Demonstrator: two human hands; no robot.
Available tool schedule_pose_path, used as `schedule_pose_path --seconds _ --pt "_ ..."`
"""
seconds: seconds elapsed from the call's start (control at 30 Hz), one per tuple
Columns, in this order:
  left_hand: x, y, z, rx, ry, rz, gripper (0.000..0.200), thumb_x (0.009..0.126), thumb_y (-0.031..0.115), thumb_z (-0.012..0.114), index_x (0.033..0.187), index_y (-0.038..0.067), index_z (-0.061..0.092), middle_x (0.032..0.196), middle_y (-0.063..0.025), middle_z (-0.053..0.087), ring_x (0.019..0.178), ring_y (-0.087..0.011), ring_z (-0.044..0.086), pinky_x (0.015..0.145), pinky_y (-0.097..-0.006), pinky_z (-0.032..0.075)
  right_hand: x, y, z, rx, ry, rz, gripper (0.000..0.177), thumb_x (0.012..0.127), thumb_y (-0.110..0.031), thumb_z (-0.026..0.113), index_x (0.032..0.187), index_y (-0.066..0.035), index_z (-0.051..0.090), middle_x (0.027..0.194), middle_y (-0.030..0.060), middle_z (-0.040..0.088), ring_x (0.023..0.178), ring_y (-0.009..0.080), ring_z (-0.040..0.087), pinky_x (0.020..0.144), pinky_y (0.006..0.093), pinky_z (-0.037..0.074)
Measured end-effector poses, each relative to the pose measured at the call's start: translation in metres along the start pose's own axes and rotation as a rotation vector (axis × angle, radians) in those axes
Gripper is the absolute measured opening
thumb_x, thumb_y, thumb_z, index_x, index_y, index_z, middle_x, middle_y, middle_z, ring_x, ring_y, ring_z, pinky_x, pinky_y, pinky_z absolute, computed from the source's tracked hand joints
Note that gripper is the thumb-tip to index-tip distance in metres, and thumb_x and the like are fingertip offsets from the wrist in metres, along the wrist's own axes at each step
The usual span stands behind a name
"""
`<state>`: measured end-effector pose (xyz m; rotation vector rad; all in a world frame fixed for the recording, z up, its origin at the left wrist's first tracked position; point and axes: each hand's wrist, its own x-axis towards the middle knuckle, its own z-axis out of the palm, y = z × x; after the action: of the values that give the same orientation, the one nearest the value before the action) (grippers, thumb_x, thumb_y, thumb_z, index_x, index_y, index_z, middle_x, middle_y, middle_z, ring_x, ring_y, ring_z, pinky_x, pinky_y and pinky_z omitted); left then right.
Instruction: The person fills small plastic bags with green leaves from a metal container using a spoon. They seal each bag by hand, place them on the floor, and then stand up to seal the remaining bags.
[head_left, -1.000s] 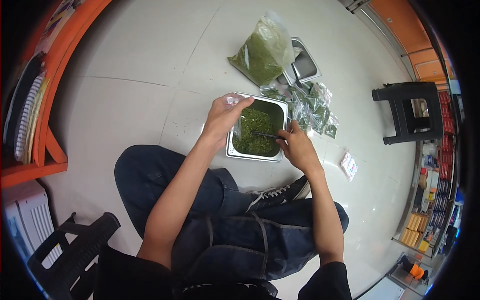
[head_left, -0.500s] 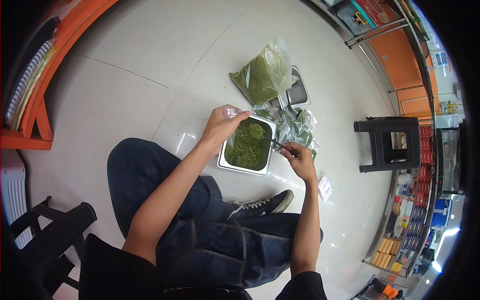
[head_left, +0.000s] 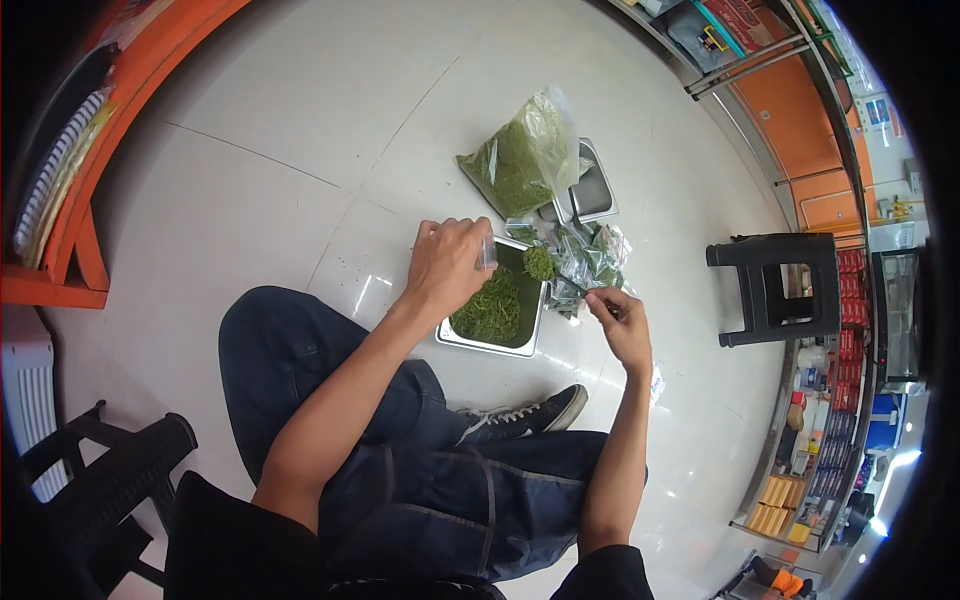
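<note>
My right hand [head_left: 620, 320] pinches the dark handle of a spoon, whose bowl carries a heap of green herb [head_left: 539, 263] over the right rim of a metal tray [head_left: 533, 347]. Chopped green herb [head_left: 487, 312] lies inside the tray. My left hand [head_left: 447, 262], its fingers curled, holds a small clear bag [head_left: 488, 252] above the tray's upper left part. A large clear bag of green herb [head_left: 522, 160] stands just beyond the tray. Small filled plastic packets [head_left: 597, 255] lie in a pile to the tray's right.
A second metal tray [head_left: 596, 190] with a dark utensil sits behind the pile. On the right stands a black stool [head_left: 778, 290], with stocked shelves [head_left: 825, 440] past it. Another black stool [head_left: 110, 460] is at lower left, below an orange rack [head_left: 60, 285].
My right hand has lifted the loaded spoon out of the tray and moved it to the right. The small bag in my left hand is now turned more upright, with the fingers above it.
</note>
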<state>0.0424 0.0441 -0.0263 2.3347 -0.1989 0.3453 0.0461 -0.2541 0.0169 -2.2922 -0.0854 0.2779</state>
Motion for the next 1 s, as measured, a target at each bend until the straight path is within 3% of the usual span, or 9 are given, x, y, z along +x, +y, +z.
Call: schedule_pose_path --seconds 0.07,0.17,0.27,0.37,0.47,0.67,1.0 --pt "0.001 0.003 0.000 0.008 -0.121 0.007 0.033 0.076 0.018 0.081 0.099 0.007 0.061 0.079 -0.0062 0.065 0.085 -0.0252 0.062 0.086 -0.0401 0.041 -0.006 -0.008 -0.004 -0.021 0.035 -0.114 0.018 0.091 -0.013 0.071 0.097 0.004 0.072 0.085 0.0087 0.069 0.075 0.0130 0.062 0.072 0.0278 0.050" --pt "-0.003 0.005 0.008 -0.004 -0.106 0.124 0.036 0.074 0.018 0.082 0.100 0.008 0.060 0.082 -0.0060 0.065 0.086 -0.0250 0.062 0.086 -0.0399 0.041 -0.013 -0.019 -0.003 -0.043 0.040 -0.153 0.016 0.089 -0.010 0.072 0.094 0.004 0.072 0.079 0.0101 0.067 0.072 0.0155 0.063 0.071 0.0284 0.050" --pt "-0.006 0.010 0.010 -0.017 -0.211 0.097 0.041 0.071 0.014 0.083 0.102 0.006 0.058 0.093 -0.0079 0.068 0.096 -0.0270 0.063 0.090 -0.0425 0.041 -0.016 -0.024 0.000 -0.074 0.035 -0.177 0.014 0.088 -0.010 0.072 0.093 0.004 0.073 0.076 0.0110 0.067 0.070 0.0171 0.062 0.069 0.0294 0.049" --pt "-0.006 0.016 0.005 -0.042 -0.255 0.104 0.042 0.071 0.013 0.083 0.103 0.005 0.057 0.094 -0.0078 0.068 0.097 -0.0265 0.063 0.091 -0.0420 0.041 -0.015 -0.021 -0.001 -0.104 0.034 -0.186 0.014 0.087 -0.010 0.072 0.092 0.004 0.073 0.075 0.0113 0.066 0.067 0.0178 0.060 0.066 0.0309 0.047" --pt "-0.007 0.013 0.010 -0.030 -0.232 0.135 0.043 0.070 0.013 0.084 0.103 0.009 0.057 0.087 -0.0056 0.065 0.091 -0.0248 0.062 0.088 -0.0396 0.041 -0.014 -0.020 0.000 -0.125 0.027 -0.206 0.014 0.087 -0.010 0.073 0.091 0.003 0.073 0.075 0.0113 0.066 0.065 0.0178 0.058 0.064 0.0321 0.046" --pt "-0.011 0.016 0.017 0.083 -0.265 0.210 0.043 0.070 0.012 0.082 0.105 0.003 0.057 0.093 -0.0082 0.066 0.097 -0.0246 0.062 0.090 -0.0406 0.041 -0.015 -0.025 0.002 -0.172 0.006 -0.237 0.014 0.087 -0.011 0.073 0.091 0.002 0.074 0.073 0.0117 0.064 0.062 0.0199 0.055 0.062 0.0333 0.045" --pt "-0.017 0.018 0.032 0.084 -0.268 0.226 0.047 0.066 0.012 0.085 0.104 0.006 0.057 0.093 -0.0070 0.066 0.096 -0.0245 0.063 0.089 -0.0382 0.041 -0.019 -0.044 0.008 -0.272 -0.007 -0.231 0.014 0.087 -0.013 0.072 0.091 0.000 0.074 0.072 0.0119 0.062 0.060 0.0224 0.054 0.063 0.0360 0.045"
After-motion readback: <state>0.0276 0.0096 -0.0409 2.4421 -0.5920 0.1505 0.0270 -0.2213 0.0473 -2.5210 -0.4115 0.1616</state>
